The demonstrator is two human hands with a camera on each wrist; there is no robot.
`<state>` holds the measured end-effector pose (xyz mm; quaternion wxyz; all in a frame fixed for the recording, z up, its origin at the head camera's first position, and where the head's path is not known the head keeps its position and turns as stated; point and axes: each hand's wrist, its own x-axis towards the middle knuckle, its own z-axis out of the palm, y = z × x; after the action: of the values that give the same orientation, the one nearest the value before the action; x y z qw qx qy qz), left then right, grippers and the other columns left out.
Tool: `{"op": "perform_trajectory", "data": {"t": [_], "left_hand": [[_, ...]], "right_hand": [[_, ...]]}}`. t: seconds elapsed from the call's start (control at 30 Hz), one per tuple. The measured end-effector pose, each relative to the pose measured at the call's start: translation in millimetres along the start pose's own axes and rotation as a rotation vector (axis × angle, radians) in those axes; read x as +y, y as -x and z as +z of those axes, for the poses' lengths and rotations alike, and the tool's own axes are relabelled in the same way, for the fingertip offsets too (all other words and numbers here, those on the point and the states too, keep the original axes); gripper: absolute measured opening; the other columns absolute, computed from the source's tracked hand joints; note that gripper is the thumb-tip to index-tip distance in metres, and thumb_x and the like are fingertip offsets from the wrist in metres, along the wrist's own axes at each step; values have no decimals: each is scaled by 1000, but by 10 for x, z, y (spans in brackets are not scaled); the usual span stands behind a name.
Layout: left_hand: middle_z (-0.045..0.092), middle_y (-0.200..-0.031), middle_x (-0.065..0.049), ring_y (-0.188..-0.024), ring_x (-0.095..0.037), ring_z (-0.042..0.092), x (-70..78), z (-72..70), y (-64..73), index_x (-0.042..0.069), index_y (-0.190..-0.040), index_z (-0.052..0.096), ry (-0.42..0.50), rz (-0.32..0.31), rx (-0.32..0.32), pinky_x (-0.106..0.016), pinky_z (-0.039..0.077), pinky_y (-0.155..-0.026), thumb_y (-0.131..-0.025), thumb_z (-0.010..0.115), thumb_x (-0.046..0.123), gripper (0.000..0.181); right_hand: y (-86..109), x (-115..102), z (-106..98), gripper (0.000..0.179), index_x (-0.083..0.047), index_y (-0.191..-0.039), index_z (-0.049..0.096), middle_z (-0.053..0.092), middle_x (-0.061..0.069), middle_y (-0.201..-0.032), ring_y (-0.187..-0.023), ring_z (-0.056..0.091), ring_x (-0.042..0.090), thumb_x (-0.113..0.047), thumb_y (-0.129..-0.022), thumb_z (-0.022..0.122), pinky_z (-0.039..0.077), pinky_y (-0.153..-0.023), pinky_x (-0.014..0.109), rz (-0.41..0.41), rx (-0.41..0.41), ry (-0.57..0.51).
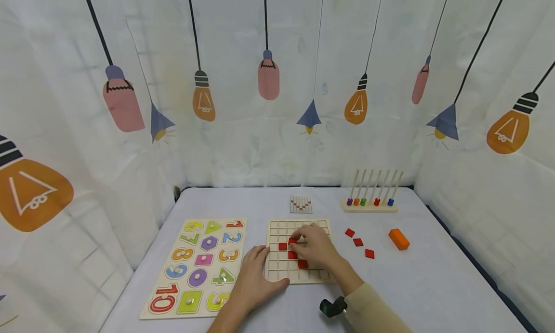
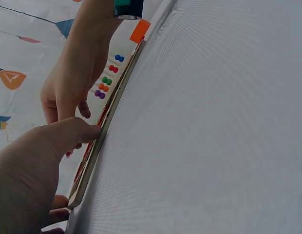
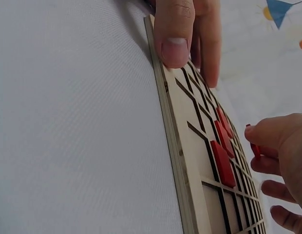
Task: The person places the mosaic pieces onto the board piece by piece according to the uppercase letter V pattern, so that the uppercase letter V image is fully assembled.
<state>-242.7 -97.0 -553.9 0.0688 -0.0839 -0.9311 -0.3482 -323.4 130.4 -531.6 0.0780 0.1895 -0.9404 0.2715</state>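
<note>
A wooden grid board (image 1: 277,229) lies flat in front of me, with red square tiles (image 1: 302,264) set in some of its cells. My left hand (image 1: 257,275) steadies its near left corner: the thumb (image 3: 175,51) presses the near edge, while the outstretched fingers lie along the left side. Over the board's middle, my right hand (image 1: 315,246) pinches a red tile (image 3: 256,150) between thumb and fingers. The right wrist view shows this tile held tilted, raised above the grid. To the board's right lie three loose red tiles (image 1: 358,242).
At left is a number and shape puzzle board (image 1: 145,313). A small pattern card (image 1: 301,204) lies beyond the grid. Farther back on the right stands a bead stacker with upright pegs (image 1: 370,208). An orange block (image 1: 398,239) sits right of the loose tiles.
</note>
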Motion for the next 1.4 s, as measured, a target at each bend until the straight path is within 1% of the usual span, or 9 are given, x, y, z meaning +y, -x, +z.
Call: {"op": "perform_trajectory", "data": {"t": [0.2,0.37,0.47,0.67,0.77,0.9,1.07,1.13,1.4], "left_hand": [[55,-161,-13,-157,-40,45,-6,-4,-2,6,-158,59,-6,-9,-9,-62,43,-129,-73,94,68,111],[55,-162,-13,-157,-40,45,-14,1,-6,6,-158,59,2,-10,-13,-63,43,-129,-73,94,68,111],[54,-163,-13,-158,-40,44,-23,9,-7,5,-158,59,10,-4,-14,-64,42,-129,-74,94,68,110],[53,-164,-14,-158,-41,43,-32,21,-13,5,-158,58,4,1,-20,-64,42,-130,-74,93,69,111],[54,-164,-15,-158,-41,43,-34,19,-9,4,-158,58,7,0,-13,-63,41,-130,-74,94,68,112],[55,-162,-16,-157,-42,45,-34,14,4,2,-157,59,8,15,3,-64,42,-129,-73,95,66,111],[56,-160,-14,-157,-40,45,-24,23,13,3,-157,59,3,23,12,-62,43,-129,-73,95,65,110],[55,-161,-12,-158,-38,45,-19,25,13,5,-158,58,3,15,9,-60,42,-131,-74,94,66,110],[55,-161,-11,-157,-37,45,-15,22,8,5,-158,58,-3,16,11,-60,43,-130,-74,94,67,111]], "right_hand": [[-89,-105,36,22,-28,-119,85,78,-14,-114,-110,61,10,-40,-101,82,59,-97,36,31,-22,-47],[-166,-161,71,24,-25,-119,85,80,-12,-115,-114,65,14,-39,-100,84,60,-103,43,6,-15,-29],[-214,-177,117,22,-25,-117,85,81,-12,-114,-114,66,15,-39,-100,84,59,-105,43,-17,-9,-6],[-288,-227,178,22,-24,-115,85,80,-11,-112,-106,63,12,-39,-98,85,57,-93,37,-48,-8,9],[-324,-263,194,23,-25,-116,85,80,-12,-112,-103,62,11,-39,-98,85,56,-90,35,-66,-8,18],[-371,-290,237,23,-25,-116,85,80,-12,-113,-104,61,11,-41,-99,84,56,-92,35,-66,-14,28],[-407,-284,288,22,-25,-114,86,80,-11,-113,-103,61,11,-40,-99,83,56,-92,35,-63,-22,54],[-418,-282,301,21,-24,-113,86,79,-11,-112,-101,61,12,-39,-99,84,56,-91,36,-66,-24,64],[-439,-289,336,19,-24,-111,86,77,-9,-110,-101,60,13,-37,-98,84,55,-91,36,-59,-35,69]]}}
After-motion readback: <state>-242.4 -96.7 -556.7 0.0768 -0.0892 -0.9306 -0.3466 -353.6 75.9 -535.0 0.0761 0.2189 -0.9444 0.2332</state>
